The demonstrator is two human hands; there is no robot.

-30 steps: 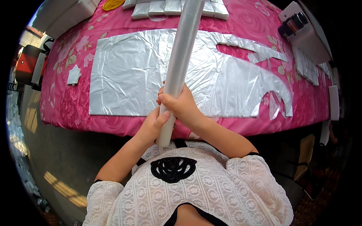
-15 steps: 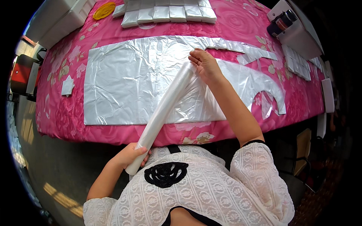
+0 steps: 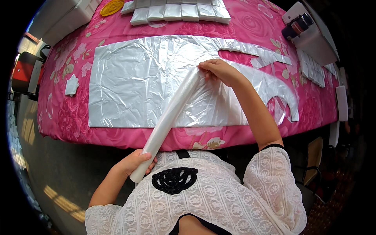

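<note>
A long, whitish roll of thin plastic film (image 3: 171, 111) slants from my body up over the table edge. My left hand (image 3: 138, 161) is wrapped round its lower end. At the upper end my right hand (image 3: 216, 71) pinches the film's edge between thumb and fingers; the exact grip is partly hidden. Beneath the roll lies a flat, silvery-white plastic apron (image 3: 121, 84), its curved cut-outs and narrow straps toward the right. Whether it is one layer or several, I cannot tell.
A pink floral tablecloth (image 3: 62, 121) covers the table. Folded plastic packets (image 3: 172, 13) stand in rows at the far side, near a yellow dish (image 3: 112, 7). One small packet (image 3: 71, 85) lies left. A dark bottle (image 3: 296, 26) and white box (image 3: 315, 41) are far right.
My right hand has turned and its fingers have closed at the roll's upper end, with the forearm shifting right. My left hand keeps its hold low on the roll.
</note>
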